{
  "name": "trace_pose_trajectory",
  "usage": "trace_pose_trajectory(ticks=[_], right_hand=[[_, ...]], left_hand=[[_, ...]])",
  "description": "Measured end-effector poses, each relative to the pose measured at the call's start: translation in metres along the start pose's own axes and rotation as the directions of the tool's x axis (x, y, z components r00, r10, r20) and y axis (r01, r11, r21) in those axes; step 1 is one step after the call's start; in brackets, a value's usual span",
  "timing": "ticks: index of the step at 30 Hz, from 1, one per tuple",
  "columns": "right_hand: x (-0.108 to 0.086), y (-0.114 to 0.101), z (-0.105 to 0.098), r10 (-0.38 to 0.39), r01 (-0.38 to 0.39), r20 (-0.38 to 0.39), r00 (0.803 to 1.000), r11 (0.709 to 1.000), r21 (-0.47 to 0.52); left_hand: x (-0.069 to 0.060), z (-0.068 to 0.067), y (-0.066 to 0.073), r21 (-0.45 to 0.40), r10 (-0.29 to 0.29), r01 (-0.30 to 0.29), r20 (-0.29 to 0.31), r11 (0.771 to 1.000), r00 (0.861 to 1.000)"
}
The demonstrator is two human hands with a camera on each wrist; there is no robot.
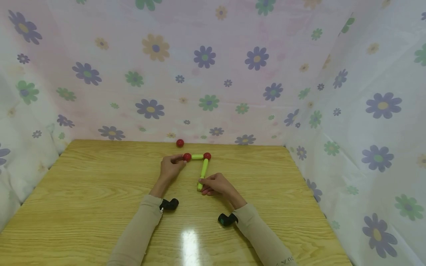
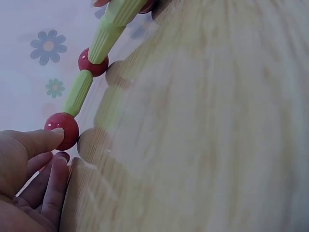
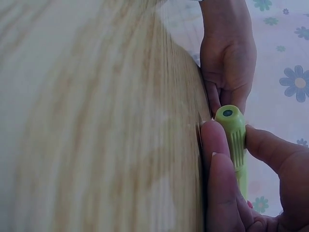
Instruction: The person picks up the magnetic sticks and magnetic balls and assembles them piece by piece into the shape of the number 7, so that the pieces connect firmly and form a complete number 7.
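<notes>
My left hand (image 1: 171, 168) pinches a red ball (image 1: 187, 157) between thumb and fingers; the left wrist view shows the thumb on that ball (image 2: 62, 131). A short yellow-green ribbed rod (image 1: 197, 157) links it to a second red ball (image 1: 207, 156). From this second ball a longer yellow-green rod (image 1: 204, 168) slants towards me, with a joint line partway along. My right hand (image 1: 217, 184) pinches its near end. In the right wrist view, the rod's end (image 3: 231, 130) carries a small dark disc and sits between thumb and fingers.
Another red ball (image 1: 180, 143) lies apart at the table's back edge. The wood-grain table (image 1: 100, 184) is bordered by flower-patterned cloth (image 1: 206, 70) behind and at both sides. Black cameras (image 1: 227, 220) are strapped at both wrists.
</notes>
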State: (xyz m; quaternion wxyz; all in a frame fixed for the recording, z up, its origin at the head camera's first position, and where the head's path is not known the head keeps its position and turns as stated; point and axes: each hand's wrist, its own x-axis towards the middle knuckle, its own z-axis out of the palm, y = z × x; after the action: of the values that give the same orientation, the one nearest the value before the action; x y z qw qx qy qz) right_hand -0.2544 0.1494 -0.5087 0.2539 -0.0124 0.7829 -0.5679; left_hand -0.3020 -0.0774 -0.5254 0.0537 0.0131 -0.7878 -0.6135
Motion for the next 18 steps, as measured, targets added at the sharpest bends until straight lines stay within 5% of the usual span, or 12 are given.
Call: trace_pose_trajectory(ticks=[9,18], right_hand=[[0.0,-0.002,-0.002,0.007,-0.007,0.02,1.0,1.0,0.02],[-0.002,-0.001,-0.003,0.005,-0.006,0.026,1.0,0.999,0.036]], left_hand=[[0.011,-0.012,0.0,-0.041,-0.019,0.021,0.049,0.999,0.999],[0.034,-0.018,0.001,0.006,0.083,-0.083,-0.009,0.997,0.997]])
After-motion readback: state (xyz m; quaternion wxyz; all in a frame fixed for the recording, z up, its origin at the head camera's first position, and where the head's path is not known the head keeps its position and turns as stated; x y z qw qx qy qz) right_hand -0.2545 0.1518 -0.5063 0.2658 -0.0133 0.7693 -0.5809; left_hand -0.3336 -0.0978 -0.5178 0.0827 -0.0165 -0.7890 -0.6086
